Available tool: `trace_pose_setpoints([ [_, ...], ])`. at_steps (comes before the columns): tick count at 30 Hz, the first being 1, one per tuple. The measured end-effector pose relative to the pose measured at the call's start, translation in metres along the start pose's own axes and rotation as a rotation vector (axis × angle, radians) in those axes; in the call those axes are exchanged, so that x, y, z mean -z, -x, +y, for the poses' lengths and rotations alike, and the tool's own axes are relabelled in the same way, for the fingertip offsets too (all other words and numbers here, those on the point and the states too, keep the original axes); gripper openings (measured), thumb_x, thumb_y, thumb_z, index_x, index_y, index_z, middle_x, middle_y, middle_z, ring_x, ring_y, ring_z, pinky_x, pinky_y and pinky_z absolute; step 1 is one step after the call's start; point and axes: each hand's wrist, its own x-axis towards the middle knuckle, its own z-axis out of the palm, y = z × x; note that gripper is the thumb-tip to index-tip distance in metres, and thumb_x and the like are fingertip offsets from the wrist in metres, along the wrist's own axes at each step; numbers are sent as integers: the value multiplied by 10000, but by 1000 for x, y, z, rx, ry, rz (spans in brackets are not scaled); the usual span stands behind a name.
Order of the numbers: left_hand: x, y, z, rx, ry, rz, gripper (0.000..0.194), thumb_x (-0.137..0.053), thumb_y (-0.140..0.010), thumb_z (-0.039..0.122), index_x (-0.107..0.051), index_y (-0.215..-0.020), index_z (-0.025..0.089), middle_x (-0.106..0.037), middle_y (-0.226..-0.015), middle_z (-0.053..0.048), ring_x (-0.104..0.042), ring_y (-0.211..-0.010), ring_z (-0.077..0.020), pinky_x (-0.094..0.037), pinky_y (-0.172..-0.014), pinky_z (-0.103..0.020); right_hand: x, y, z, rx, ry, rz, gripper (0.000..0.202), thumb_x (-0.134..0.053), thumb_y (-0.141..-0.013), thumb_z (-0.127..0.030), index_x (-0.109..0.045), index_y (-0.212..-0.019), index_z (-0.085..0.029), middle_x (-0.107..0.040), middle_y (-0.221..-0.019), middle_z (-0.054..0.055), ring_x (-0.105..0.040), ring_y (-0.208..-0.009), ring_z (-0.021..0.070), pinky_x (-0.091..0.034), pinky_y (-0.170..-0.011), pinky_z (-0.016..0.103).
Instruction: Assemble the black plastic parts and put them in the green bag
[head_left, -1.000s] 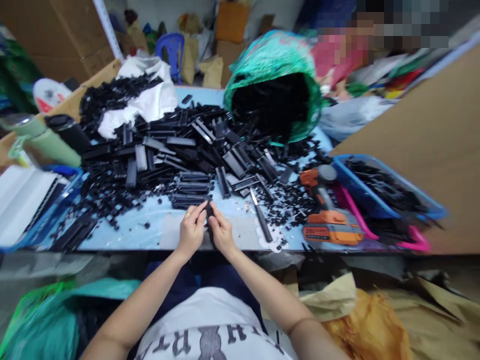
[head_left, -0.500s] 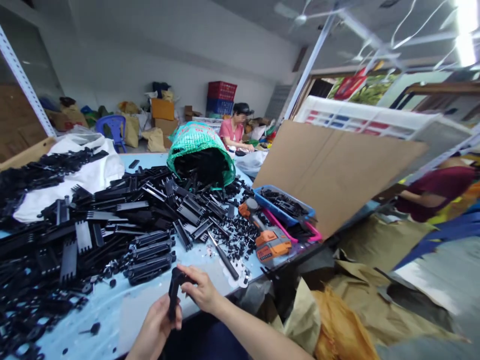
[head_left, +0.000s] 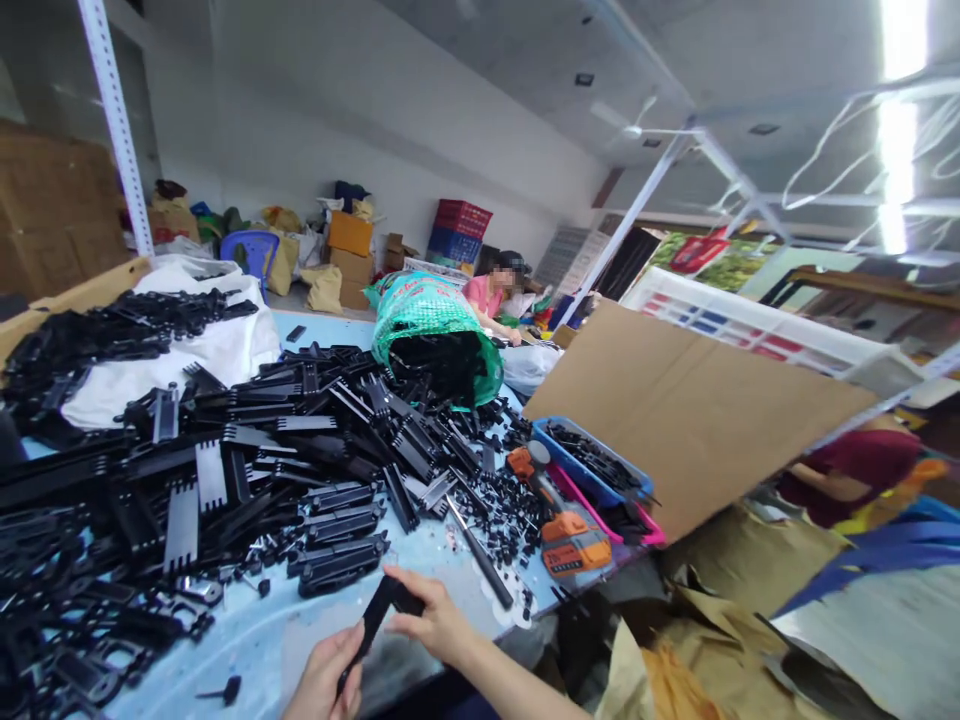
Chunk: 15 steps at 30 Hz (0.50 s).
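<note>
A long black plastic part [head_left: 375, 622] is held between both hands at the table's front edge. My left hand [head_left: 330, 672] grips its lower end. The fingers of my right hand [head_left: 431, 615] close on its upper end, where the part bends toward the right. Just beyond the hands, several assembled black pieces [head_left: 341, 540] lie stacked in a row. A black-handled tool [head_left: 484, 565] rests to the right of them, beside many small black pieces and screws [head_left: 510, 515].
Black plastic parts [head_left: 225, 450] pile up on the left. A green sack [head_left: 431, 310] spills more. An orange power drill [head_left: 574, 543], a blue basket [head_left: 592, 460] and a pink tray [head_left: 649, 530] stand right, before a cardboard sheet [head_left: 697, 400]. Two people sit farther off.
The view has shifted, so the table items appear farther right and lower. The black part, upright before, now slants up to the right between my hands.
</note>
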Motion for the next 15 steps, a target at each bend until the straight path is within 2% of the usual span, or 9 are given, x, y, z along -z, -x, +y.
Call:
trace_pose_setpoints([
  [5, 30, -4, -2, 29, -105, -58, 589, -576, -554, 773, -498, -544, 189, -282, -280, 65, -196, -272, -50, -104, -369, -193, 32, 1, -4, 159, 499, -308, 623, -467, -779, -662, -526, -1263, -275, -572, -786, 40, -523, -647, 139, -407, -563, 225],
  [8, 44, -1, 4, 50, -251, -94, 576, -577, -521, 787, -489, -504, 218, -322, -307, 48, -275, -305, -83, -110, -410, -188, 38, 5, -17, 297, 693, -378, 568, -434, -821, -626, -511, -1273, -291, -566, -790, 45, -521, -643, 142, -388, -545, 230],
  [11, 50, 5, 13, 64, -315, -68, 620, -546, -482, 831, -470, -525, 217, -306, -300, 60, -252, -297, -79, -90, -420, -195, 34, 11, -29, 341, 762, -315, 569, -431, -829, -614, -485, -1290, -285, -545, -757, 38, -516, -637, 144, -386, -540, 231],
  [15, 44, 15, 24, -8, -247, -29, 638, -534, -566, 802, -406, -539, 178, -289, -299, 71, -185, -318, -34, -76, -431, -209, 20, 17, -41, 232, 674, -84, 603, -416, -832, -617, -423, -1332, -281, -528, -759, 27, -524, -628, 128, -406, -532, 215],
])
